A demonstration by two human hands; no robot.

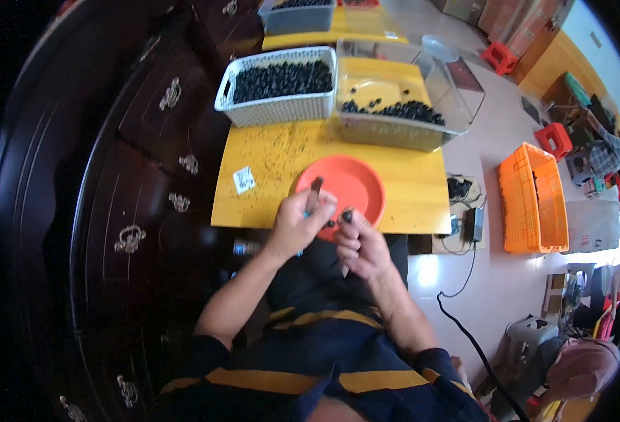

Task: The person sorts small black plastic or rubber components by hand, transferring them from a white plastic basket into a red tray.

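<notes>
Right fingers pinch a dark piece, left fingers a brown strip; slack pressure could drop either into the red bowl beneath.

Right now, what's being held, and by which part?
Left hand: a dark brown strip, by its lower end. Right hand: a small dark piece; exact contact unclear.
</notes>
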